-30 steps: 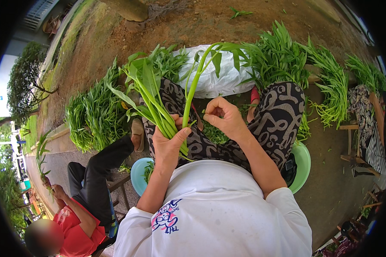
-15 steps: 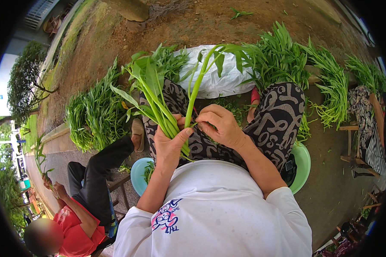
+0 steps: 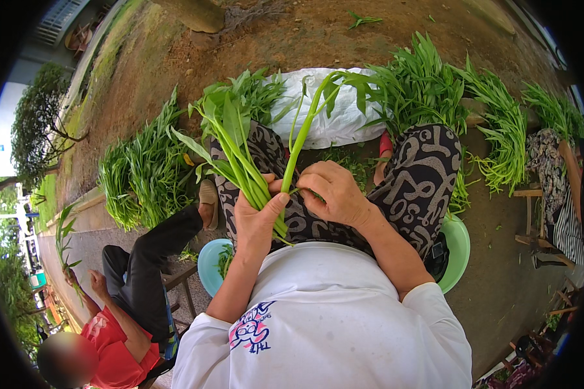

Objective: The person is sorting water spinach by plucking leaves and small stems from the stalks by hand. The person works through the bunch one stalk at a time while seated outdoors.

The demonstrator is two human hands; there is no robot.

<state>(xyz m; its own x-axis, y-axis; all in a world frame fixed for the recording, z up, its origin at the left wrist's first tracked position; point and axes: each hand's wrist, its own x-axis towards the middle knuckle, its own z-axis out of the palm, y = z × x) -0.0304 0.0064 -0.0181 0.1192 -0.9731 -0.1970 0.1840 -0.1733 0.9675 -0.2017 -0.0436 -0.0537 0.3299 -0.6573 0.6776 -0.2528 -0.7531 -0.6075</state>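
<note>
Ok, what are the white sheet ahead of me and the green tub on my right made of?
White sheet: probably thin plastic, perhaps woven, judging by its crinkled, faintly shiny surface. Green tub: likely moulded plastic, given its smooth, evenly coloured wall.

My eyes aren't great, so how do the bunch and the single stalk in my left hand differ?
The bunch has several stems; the stalk, one thick main stem. The bunch leans left; the stalk leans right, its top bending over. Both are green, leafy and held in the left hand.
</note>
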